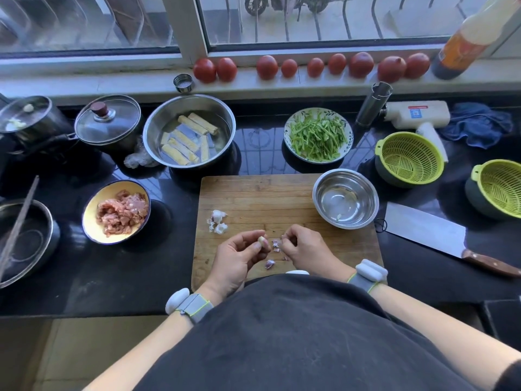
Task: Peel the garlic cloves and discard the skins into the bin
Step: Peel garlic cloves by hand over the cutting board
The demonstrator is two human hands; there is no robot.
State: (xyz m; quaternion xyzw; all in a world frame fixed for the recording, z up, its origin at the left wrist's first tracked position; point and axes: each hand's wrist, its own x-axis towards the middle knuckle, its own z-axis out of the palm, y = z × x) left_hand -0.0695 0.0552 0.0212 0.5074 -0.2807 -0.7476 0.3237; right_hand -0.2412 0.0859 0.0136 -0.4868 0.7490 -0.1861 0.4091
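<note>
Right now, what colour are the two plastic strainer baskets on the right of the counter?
Lime green plastic strainer baskets, each in a dark grey outer bowl; head view.

The bottle (476, 35) at 1 o'clock gets chopped by the top edge, the pan (22, 241) at 9 o'clock by the left one. The right hand (303, 245) hides whatever its fingertips pinch.

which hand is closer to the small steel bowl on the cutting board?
Right. The right hand is just below and left of the steel bowl, picking at skin. The left hand is farther left, holding the garlic clove.
</note>
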